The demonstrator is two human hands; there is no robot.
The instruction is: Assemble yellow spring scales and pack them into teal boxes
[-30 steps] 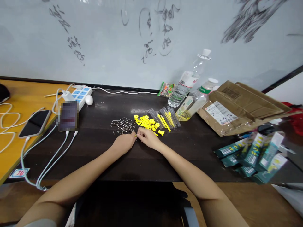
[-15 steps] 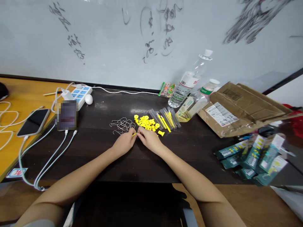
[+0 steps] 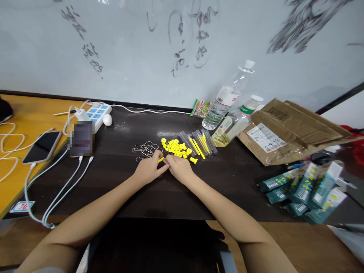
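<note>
My left hand [image 3: 148, 169] is closed on a small yellow stick [image 3: 161, 159], which shows between its thumb and fingers. Touching it from the right, my right hand [image 3: 179, 167] has its fingers pressed together; whatever they pinch is too small and hidden to name. Bent metal wire hooks [image 3: 146, 149] lie just beyond my left hand. Past my right hand is a pile of small yellow plastic parts [image 3: 176, 147], with a yellow spool-shaped piece [image 3: 193, 160] beside it. Clear tubes and yellow sticks [image 3: 203, 142] lie right of the pile.
Two bottles [image 3: 223, 102] [image 3: 236, 121] and a snack packet [image 3: 200, 109] stand along the whiteboard. At right are a cardboard parcel [image 3: 284, 129] and green boxes [image 3: 304, 185]. A power strip [image 3: 98, 115], phone [image 3: 42, 147] and white cables occupy the left.
My left hand's fingers have shifted, showing more of the yellow stick, and its thumb now reaches toward my right hand. My right hand has moved slightly.
</note>
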